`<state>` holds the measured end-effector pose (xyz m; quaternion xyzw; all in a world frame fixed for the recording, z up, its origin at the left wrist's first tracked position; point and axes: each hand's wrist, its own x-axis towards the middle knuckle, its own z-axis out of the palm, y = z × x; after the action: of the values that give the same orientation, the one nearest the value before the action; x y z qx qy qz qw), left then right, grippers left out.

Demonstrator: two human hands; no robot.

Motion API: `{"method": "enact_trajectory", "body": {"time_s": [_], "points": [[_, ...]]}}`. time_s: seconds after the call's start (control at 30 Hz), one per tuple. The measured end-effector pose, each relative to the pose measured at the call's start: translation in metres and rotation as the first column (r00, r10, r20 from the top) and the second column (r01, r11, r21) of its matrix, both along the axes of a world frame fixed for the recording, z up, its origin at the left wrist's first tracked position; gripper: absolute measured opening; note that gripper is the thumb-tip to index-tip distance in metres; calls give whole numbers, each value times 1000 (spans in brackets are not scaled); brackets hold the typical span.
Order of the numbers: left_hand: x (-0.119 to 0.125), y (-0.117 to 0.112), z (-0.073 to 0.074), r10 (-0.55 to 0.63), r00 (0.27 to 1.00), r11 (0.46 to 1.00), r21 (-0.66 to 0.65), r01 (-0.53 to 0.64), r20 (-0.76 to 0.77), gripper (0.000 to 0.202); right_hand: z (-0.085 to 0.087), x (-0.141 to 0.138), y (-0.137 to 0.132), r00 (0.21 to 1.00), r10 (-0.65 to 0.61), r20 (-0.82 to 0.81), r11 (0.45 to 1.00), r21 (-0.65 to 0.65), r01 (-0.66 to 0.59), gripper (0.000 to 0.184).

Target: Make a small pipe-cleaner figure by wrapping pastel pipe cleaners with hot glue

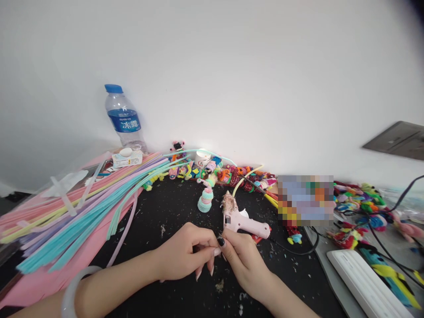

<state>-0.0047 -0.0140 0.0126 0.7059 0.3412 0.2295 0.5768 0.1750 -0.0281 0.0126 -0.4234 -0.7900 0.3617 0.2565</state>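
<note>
The only writing is well left of and behind the glue gun [243,223]: a bottle [124,117] with a blue cap and a blue label bearing white Chinese characters, too small to read surely, and a small box [127,159] whose print is illegible. Left of the gun, a sheaf of pastel pipe cleaners [82,207] fans over a pink sheet [39,278]. Behind it, a row of bright figures [232,174] lines the wall with a white jar [202,158], and a pastel coil stack [205,199] stands just left. To its right lie a black cable [298,251] and a power strip [364,282]. The gun lies on its side on the black surface [172,207], crusted nozzle towards the wall, handle running right. Just in front, the left hand [185,256] and right hand [245,260] meet, each grip clenched, fingertips pinched together; what they pinch is hidden.
</note>
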Motion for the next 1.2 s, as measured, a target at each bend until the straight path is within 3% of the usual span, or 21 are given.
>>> {"method": "enact_trajectory", "body": {"time_s": [0.2, 0.37, 0.47, 0.73, 0.97, 1.07, 1.2], "points": [[0, 0, -3, 38, 999, 999, -11, -38, 3, 21, 0, 5, -2, 998, -51, -46, 996, 73, 54, 35], [0, -1, -2, 65, 998, 997, 35, -64, -18, 24, -1, 7, 0, 998, -35, 44, 988, 153, 28, 21], [0, -1, -1, 52, 999, 999, 6, -52, -8, 24, -2, 7, 1, 996, -31, 80, 982, 191, 16, 22], [0, -2, -2, 2, 1000, 1000, 9, -2, -3, 22, 3, 8, 2, 999, -28, -22, 987, 159, 31, 29], [1, 1, -1, 54, 999, 999, -1, -54, -3, 22, 3, 10, 2, 992, -20, 126, 971, 238, -11, 13], [0, 0, -2, 27, 999, 999, -18, -27, 21, 22, 1, 10, 3, 994, -20, 107, 974, 227, -5, 20], [-1, -1, -3, 2, 1000, 999, -44, 0, 28, 23, 0, 8, 4, 1000, -31, 4, 993, 111, 31, 28]]}}
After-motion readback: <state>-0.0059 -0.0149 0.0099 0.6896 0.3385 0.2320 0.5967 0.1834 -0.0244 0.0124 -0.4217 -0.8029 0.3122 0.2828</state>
